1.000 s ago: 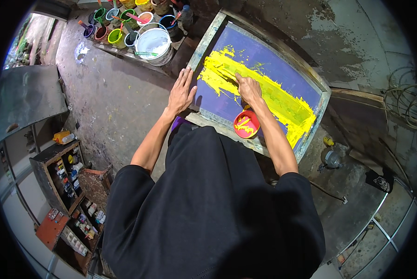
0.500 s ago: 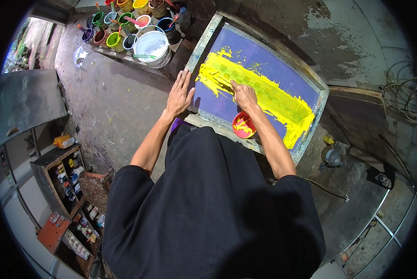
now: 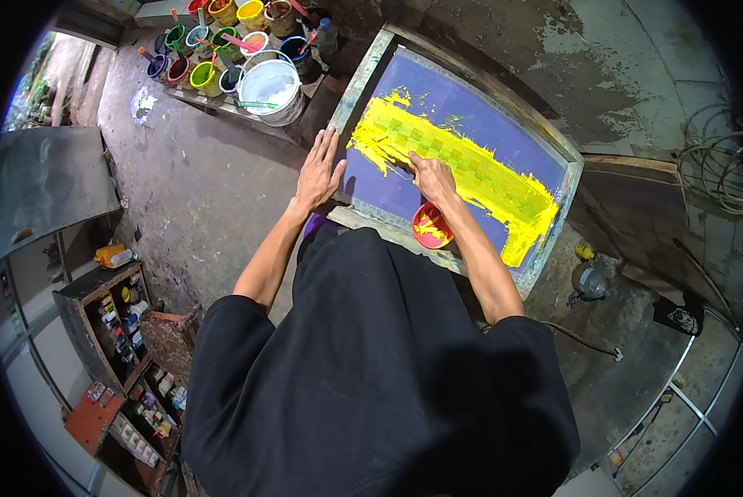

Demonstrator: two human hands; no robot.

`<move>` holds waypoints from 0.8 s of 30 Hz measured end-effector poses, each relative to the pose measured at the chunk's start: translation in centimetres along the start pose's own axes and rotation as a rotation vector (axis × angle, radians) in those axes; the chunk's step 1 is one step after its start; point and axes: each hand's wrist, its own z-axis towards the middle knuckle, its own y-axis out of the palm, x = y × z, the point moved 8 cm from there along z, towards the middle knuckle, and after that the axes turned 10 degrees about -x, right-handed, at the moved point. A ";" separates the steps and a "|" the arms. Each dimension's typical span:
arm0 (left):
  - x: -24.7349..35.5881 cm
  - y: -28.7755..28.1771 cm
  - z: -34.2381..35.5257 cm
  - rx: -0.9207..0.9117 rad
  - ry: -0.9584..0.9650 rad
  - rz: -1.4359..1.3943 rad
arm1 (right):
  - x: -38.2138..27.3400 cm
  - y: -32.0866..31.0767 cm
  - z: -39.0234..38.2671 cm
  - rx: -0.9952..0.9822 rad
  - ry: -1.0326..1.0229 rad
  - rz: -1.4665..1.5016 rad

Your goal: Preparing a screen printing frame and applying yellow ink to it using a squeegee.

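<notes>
A framed printing screen with a blue-violet mesh lies on the floor ahead of me, a broad band of yellow paint smeared across it. My right hand rests on the mesh at the yellow band, fingers closed around a small spreading tool that is mostly hidden. My left hand lies flat, fingers apart, on the screen's left frame edge. A small red bowl with yellow paint stands on the near frame by my right wrist.
Several pots of coloured paint and a large white bucket stand on a board at the far left. A wooden shelf unit with small bottles is at lower left. A grey metal object lies right of the screen.
My right hand has slid left along the yellow band toward its far-left end. My left hand has stayed flat on the frame edge.
</notes>
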 end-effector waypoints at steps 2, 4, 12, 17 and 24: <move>0.0 0.0 -0.1 -0.001 -0.003 0.011 | 0.2 0.4 -0.2 -0.031 0.006 -0.031; 0.0 -0.1 0.1 0.003 0.002 0.010 | 0.3 0.3 -0.5 -0.008 -0.002 -0.029; 0.3 -0.3 0.1 0.012 0.006 0.012 | 4.4 -5.8 2.3 0.175 0.161 0.063; 0.3 -0.2 -0.6 0.007 -0.001 0.013 | 8.2 -7.5 4.8 0.308 0.300 0.051; 0.8 -0.2 0.1 -0.004 0.005 0.016 | 9.2 -3.5 4.3 0.269 0.285 0.107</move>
